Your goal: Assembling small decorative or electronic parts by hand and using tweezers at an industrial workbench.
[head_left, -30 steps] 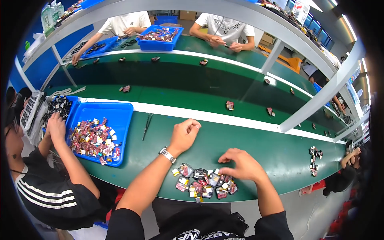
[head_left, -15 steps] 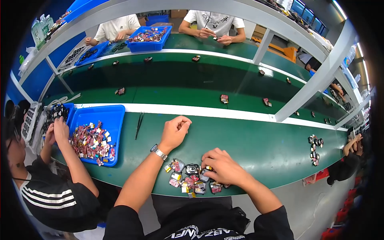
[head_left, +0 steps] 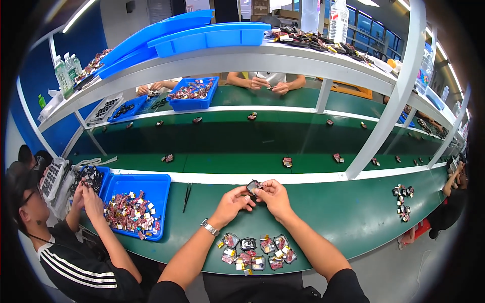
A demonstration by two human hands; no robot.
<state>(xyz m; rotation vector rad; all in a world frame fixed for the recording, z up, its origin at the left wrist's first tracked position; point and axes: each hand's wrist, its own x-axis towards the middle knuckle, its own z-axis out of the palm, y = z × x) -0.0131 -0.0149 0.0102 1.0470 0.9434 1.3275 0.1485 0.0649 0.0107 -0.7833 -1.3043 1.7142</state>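
Note:
In front of me, above the green bench, I hold a small black case with rounded corners [head_left: 253,187]. My right hand [head_left: 274,199] pinches it at its right side, with the thumb over its face. Closed fingers of my left hand [head_left: 234,204] meet its lower left edge; a silver watch is on that wrist. Between my forearms, near the bench's front edge, lies a cluster of similar cases [head_left: 254,256]. Most carry pink-red circuit parts and white or yellow pieces. One case in the cluster, a dark one [head_left: 248,244], shows a bare inside.
Black tweezers [head_left: 187,197] lie left of my hands, beside a blue tray [head_left: 164,202] of pink-red parts. A co-worker [head_left: 76,242] works at far left. Loose units [head_left: 287,162] dot the green strip behind a white rail. A grey post [head_left: 386,106] rises at right.
My right hand has gone from the cluster up to my left hand, and a black case is now held there. My head view has tilted upward, showing more of the shelf.

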